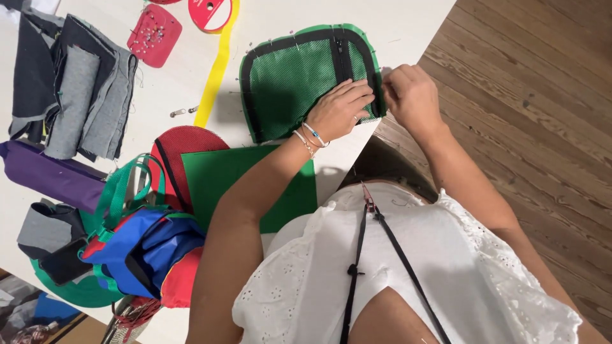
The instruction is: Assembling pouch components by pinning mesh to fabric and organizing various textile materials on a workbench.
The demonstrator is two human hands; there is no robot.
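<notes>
Nearest, a person in a white eyelet top leans over a white bench that stands on a wooden plank floor. At the near left of the bench a bundle of blue, red and green fabric lies heaped, with a dark grey folded piece just to its left. Beside the bundle, a flat green sheet lies under the person's left forearm, and a red mesh round piece pokes out from behind its left edge.

Farther in, the left hand lies flat with fingers spread on a green mesh panel, pressing it to the bench; the hand grips nothing, and bracelets circle its wrist. The panel has black binding round its curved edge, a black zipper running down its right part, and pins stuck along the rim. It sits at the bench's right edge. The right hand is at the panel's right rim, fingers curled and pinched at the binding; what it pinches is too small to tell.

At far left lie folded grey and dark cloth pieces and a purple roll. A yellow strip runs toward the far edge, beside a red pin cushion and a red disc.
</notes>
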